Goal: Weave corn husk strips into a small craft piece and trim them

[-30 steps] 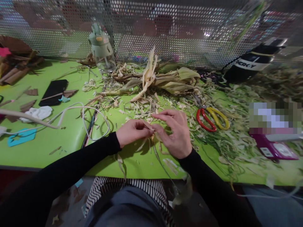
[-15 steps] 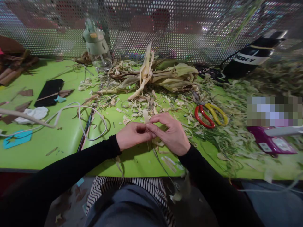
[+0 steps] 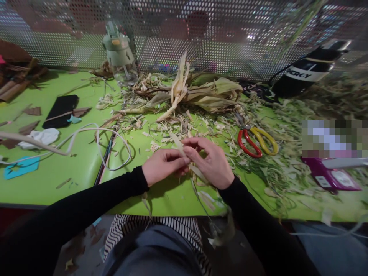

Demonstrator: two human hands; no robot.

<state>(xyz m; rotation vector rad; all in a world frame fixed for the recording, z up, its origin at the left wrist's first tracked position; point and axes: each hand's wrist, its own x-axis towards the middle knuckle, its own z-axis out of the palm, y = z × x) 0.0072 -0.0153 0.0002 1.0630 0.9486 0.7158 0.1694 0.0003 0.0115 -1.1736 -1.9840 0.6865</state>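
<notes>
Between my two hands is a pale strip of corn husk point(image 3: 176, 140), its tip pointing up and away from me. My left hand point(image 3: 163, 165) pinches it from the left with thumb and fingertips. My right hand point(image 3: 208, 159) closes on it from the right, thumb against the bent fingers. The strip's lower part runs down below the fingers, partly hidden by the right hand. Beyond the hands lies a bundle of dried corn husks point(image 3: 212, 96) with an upright pale piece point(image 3: 179, 90). Scissors point(image 3: 251, 141) with one red and one yellow handle rest to the right of my right hand.
Husk scraps point(image 3: 267, 172) cover the green table point(image 3: 71, 145) on the right. A white cable point(image 3: 96, 140), a black phone point(image 3: 60, 111) and a blue cut-out point(image 3: 21, 168) are left. A clear bottle point(image 3: 120, 57) and a black bottle point(image 3: 307, 73) stand by the perforated panel point(image 3: 218, 34). A purple packet point(image 3: 330, 174) lies right.
The husk strip now leans further left, with more of it showing above and below my fingers. My right hand has shifted slightly right.
</notes>
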